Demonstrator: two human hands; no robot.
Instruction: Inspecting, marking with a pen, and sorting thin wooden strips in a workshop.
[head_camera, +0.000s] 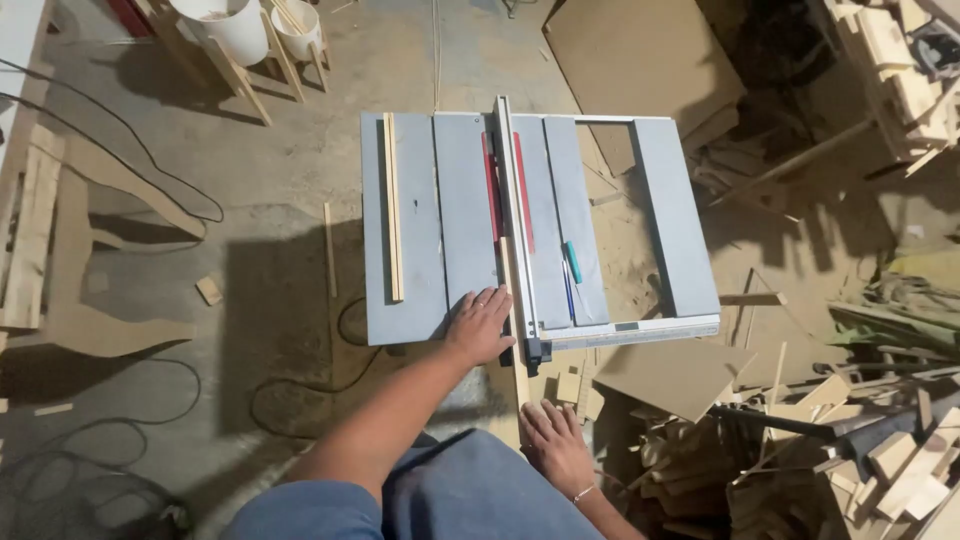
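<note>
I look down on a grey table saw (415, 215) with a red insert and a long metal fence (515, 220) running front to back. A narrow wooden strip (512, 300) lies along the fence's left side and sticks out past the table's front edge. My left hand (482, 325) presses flat on the strip and table near the front edge, fingers spread. My right hand (552, 440) is below the table edge, fingers on the strip's overhanging end. Another thin wood strip (393, 205) lies on the table's left part.
A teal pen (572, 262) lies right of the fence. Offcuts and scrap boards (800, 450) pile up at the right. White buckets (235, 25) on wooden stands are at the back left. Black cables (110, 450) cross the concrete floor at the left.
</note>
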